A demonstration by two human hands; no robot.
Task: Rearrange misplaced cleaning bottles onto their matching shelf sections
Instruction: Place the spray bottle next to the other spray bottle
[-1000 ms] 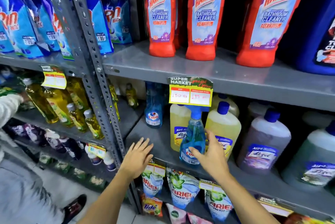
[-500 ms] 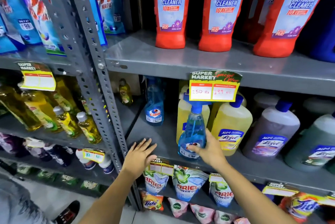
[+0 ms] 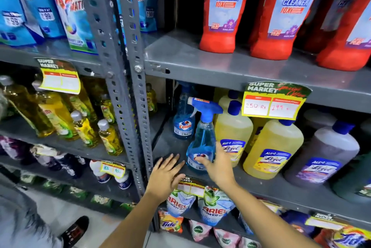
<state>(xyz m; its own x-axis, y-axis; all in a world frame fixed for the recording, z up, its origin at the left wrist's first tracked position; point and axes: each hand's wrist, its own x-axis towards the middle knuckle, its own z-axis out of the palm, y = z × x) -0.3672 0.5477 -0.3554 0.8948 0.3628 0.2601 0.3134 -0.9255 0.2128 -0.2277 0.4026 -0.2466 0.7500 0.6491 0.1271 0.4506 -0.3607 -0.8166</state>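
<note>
Two grey shelf bays hold cleaners, with yellow Lizol jugs right of a blue spray bottle standing near the middle shelf's front edge. Right hand wraps that bottle's base; left hand hovers flat, fingers apart, just left.

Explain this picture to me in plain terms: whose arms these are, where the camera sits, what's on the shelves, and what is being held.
No machine here: a person's two bare arms, filmed by a camera on their head looking down at grey metal shelves. The right hand touches the base of a clear blue trigger spray bottle standing on the middle shelf; whether it truly grips is unclear. The left hand is open, holding nothing. Beside the sprayer stand yellow round-shouldered bottles with blue caps; a second blue sprayer stands behind. Red bathroom cleaner bottles fill the shelf above.
</note>
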